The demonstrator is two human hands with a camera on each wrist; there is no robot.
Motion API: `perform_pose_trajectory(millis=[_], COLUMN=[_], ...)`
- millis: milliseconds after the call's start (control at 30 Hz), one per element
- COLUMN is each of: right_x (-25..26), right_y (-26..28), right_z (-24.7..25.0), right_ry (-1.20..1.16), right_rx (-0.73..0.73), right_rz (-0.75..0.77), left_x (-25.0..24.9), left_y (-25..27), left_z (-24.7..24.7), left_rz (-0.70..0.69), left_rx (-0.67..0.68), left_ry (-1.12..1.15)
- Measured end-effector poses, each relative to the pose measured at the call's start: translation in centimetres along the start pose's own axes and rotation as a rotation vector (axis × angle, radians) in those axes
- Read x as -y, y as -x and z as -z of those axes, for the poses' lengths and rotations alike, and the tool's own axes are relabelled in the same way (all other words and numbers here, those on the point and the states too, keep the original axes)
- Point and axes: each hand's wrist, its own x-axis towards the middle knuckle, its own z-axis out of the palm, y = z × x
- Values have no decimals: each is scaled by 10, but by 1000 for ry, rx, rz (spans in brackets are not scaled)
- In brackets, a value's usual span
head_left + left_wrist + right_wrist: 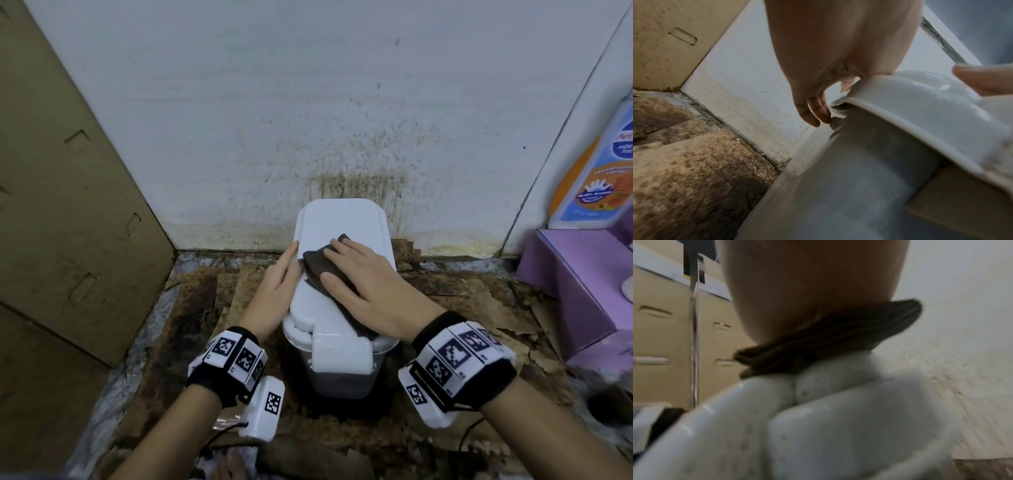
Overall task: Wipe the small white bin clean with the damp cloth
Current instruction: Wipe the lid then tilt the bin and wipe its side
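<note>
Two hands on a small white bin, a dark cloth pressed flat to its lid.

Nearest, both wrists wear black bands with white coded tags. The right hand (370, 284) lies with fingers spread and straight on the dark cloth (329, 270), pressing it onto the lid (342, 226); the hand's grip is flat, not pinching. The left hand (277, 284) rests against the lid's left edge, fingers straight and close together, their tips just under the rim in the left wrist view. The bin (339, 363) stands on a stained, brown-flaked floor (191, 308), close to the speckled white wall (274, 120) behind it. A cardboard panel (61, 205) leans at the left; a purple box (565, 284) and a bottle (599, 171) sit far right.
</note>
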Motion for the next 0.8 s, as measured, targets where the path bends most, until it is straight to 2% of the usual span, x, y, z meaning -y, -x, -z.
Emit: perform_pose_trajectory(millis=[100,200,300,400,567,800], right_x=[-8,-8,-12,-24,-39,-17], right_y=[3,5,-1,-19,-46,-10], right_z=[-4,-9,-7,5,16,1], right_ry=[214,342,315,301,326,301], right_rx=[68,43,69,156,195,153], right_rz=[79,107,79,18,-62,-33], left_x=[5,2,6,5,5,16], left_y=[0,12,23,27,28,25], left_z=[0,-2,-4,-7,-5,-4], left_rz=[-19,-81,-86,-56,-54,-105], left_rx=[-54,-62,17,70,111,96], left_ry=[-95,-165,-190,-152,-168,-173])
